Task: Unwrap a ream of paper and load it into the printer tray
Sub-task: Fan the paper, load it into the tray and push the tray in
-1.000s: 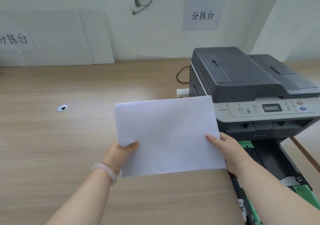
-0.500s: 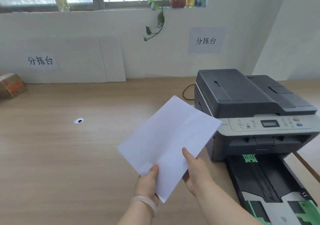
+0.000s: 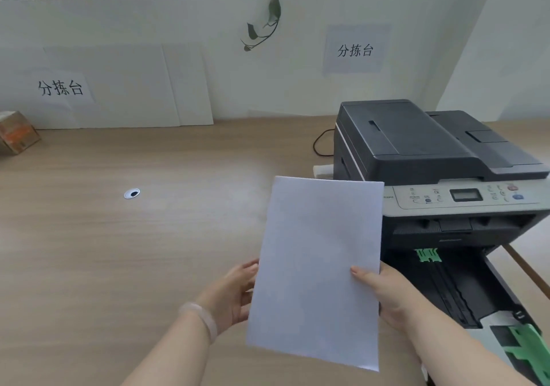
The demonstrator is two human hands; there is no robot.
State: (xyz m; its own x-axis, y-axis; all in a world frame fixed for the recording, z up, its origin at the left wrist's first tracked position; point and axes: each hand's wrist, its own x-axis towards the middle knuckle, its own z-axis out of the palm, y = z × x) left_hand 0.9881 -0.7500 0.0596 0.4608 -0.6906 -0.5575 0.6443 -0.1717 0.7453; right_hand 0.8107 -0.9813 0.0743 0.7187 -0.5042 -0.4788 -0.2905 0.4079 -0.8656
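Note:
I hold a white stack of paper (image 3: 320, 263) upright in portrait orientation above the wooden desk, just left of the printer. My left hand (image 3: 235, 293) grips its left edge and my right hand (image 3: 387, 293) grips its right edge, thumb on the front face. The dark grey printer (image 3: 422, 153) stands at the right. Its paper tray (image 3: 464, 293) is pulled out toward me, black inside with green guides, and no paper shows in it.
The wooden desk (image 3: 119, 251) spreads to the left, with a round cable grommet (image 3: 131, 193). A cardboard box (image 3: 16, 132) sits at the far left edge. White boards lean on the back wall. A black cable runs behind the printer.
The paper has turned from landscape, through a diagonal tilt, to portrait. Both hands have shifted to its lower side edges. The camera has tilted up, showing more of the wall.

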